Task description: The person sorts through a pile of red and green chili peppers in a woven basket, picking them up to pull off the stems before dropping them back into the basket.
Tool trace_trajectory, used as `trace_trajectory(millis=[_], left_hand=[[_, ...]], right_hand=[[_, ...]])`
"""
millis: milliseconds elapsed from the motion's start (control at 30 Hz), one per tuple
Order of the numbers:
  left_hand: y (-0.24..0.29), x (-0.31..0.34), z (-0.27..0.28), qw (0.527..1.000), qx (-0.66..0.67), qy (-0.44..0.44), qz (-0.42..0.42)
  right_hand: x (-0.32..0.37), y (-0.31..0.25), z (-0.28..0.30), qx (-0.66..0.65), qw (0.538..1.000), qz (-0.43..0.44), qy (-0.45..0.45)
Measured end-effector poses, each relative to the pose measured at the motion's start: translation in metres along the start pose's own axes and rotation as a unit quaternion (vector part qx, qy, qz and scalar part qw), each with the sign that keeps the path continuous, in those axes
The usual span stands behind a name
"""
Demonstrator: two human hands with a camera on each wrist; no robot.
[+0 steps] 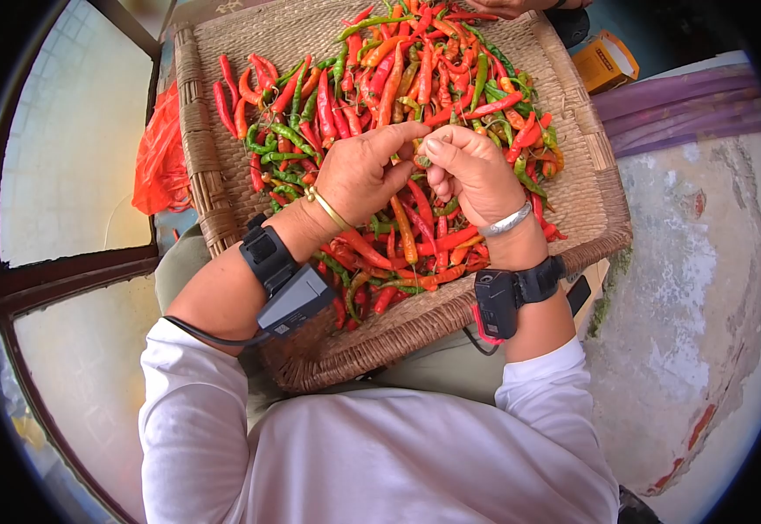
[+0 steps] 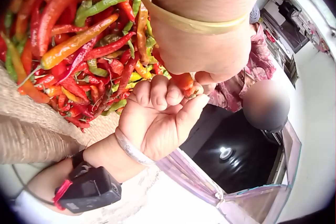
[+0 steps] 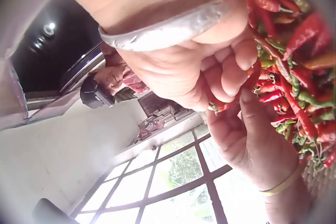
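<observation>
Both hands meet over a heap of red, orange and green chili peppers (image 1: 345, 113) on a woven tray (image 1: 590, 148). My left hand (image 1: 367, 175), with a gold bangle, holds a red-orange chili pepper (image 2: 184, 81) between thumb and fingers. Thumb and forefinger of my right hand (image 1: 477, 179), which wears a silver bangle, pinch at the stem end (image 2: 194, 95) of that same pepper. The fingertips of the two hands almost meet there. Much of the held pepper is hidden by the fingers.
The tray's thick rim (image 1: 380, 358) lies over the person's lap. Another person's hand (image 1: 507, 7) shows at the far edge. A red plastic bag (image 1: 158, 157) hangs at the left, beside a framed glass pane (image 1: 75, 131). An orange box (image 1: 605, 63) stands beyond the right corner.
</observation>
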State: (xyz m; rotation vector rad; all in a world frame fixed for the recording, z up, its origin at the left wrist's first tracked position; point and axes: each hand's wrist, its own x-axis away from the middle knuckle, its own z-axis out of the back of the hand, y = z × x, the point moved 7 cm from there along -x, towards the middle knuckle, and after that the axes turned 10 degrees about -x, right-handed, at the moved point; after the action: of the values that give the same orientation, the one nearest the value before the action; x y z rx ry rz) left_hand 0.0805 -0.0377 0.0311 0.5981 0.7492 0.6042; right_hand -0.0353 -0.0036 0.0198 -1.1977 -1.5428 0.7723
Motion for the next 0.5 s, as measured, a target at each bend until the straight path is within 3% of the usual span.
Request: trace_trajectory(millis=[67,133,167,233,267,400,433,467,500], left_hand=[[0.004,-0.001,0.001,0.999,-0.017,0.008,-0.029],[-0.008,0.000,0.001,0.996,-0.018,-0.003,0.085],[-0.009,0.000,0.002,0.996,-0.018,-0.001,0.086],[-0.030,0.002,-0.001,0.980,0.061,-0.002,0.191],[-0.034,0.003,-0.003,0.980,0.061,-0.002,0.191],[-0.047,0.009,-0.017,0.972,0.099,-0.046,0.207],[-0.047,0.010,-0.020,0.970,0.099,-0.072,0.210],[-0.044,0.010,-0.019,0.970,0.098,-0.071,0.209],[-0.040,0.011,-0.023,0.962,0.100,-0.113,0.225]], right_hand=[[0.000,-0.001,0.002,-0.038,0.999,-0.014,-0.009],[0.002,-0.019,0.020,0.051,0.994,0.034,0.086],[0.001,-0.028,0.030,0.030,0.992,0.079,0.099],[0.000,-0.047,0.054,-0.056,0.976,0.160,0.133],[0.002,-0.055,0.061,-0.120,0.960,0.203,0.149],[-0.002,-0.051,0.063,-0.121,0.953,0.208,0.182],[-0.006,-0.041,0.058,0.088,0.966,0.187,0.152],[-0.009,-0.030,0.052,0.295,0.936,0.157,0.115],[-0.004,-0.031,0.035,0.485,0.855,0.160,0.085]])
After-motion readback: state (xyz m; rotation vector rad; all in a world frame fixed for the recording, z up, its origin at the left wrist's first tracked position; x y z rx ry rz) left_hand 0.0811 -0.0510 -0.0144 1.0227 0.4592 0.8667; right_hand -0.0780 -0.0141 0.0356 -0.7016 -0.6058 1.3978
